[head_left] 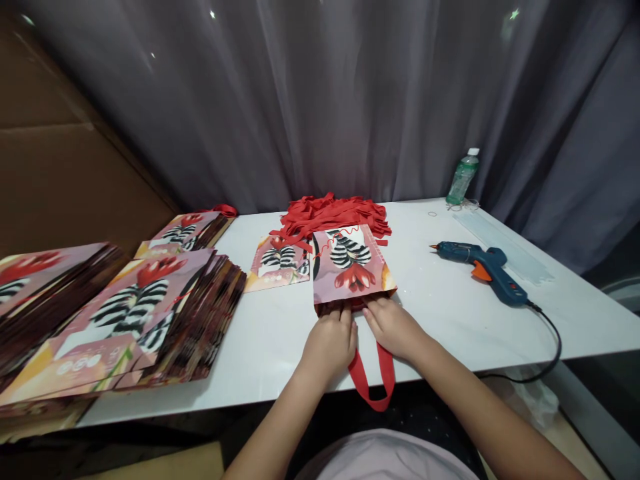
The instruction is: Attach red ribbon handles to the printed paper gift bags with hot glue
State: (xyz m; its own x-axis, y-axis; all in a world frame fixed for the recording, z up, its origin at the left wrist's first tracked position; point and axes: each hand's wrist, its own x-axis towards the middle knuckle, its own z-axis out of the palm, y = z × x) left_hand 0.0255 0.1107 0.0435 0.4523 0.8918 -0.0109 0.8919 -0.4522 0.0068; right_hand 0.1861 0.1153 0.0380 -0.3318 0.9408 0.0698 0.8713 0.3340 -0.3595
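Observation:
A printed paper bag lies flat on the table with its mouth toward me. It has a zebra-striped figure and a red flower, upside down from here. A red ribbon handle loops out of the mouth and hangs over the table's front edge. My left hand reaches into the left of the mouth, fingers stretched out and tips hidden inside. On the right side, my right hand does the same, its extended fingers partly covered by the bag. Neither hand visibly grips anything.
Red ribbon strips are heaped behind the bag, beside another flat bag. Stacked bags cover the left. A blue glue gun with a cord lies right, near pale glue sticks and a green bottle.

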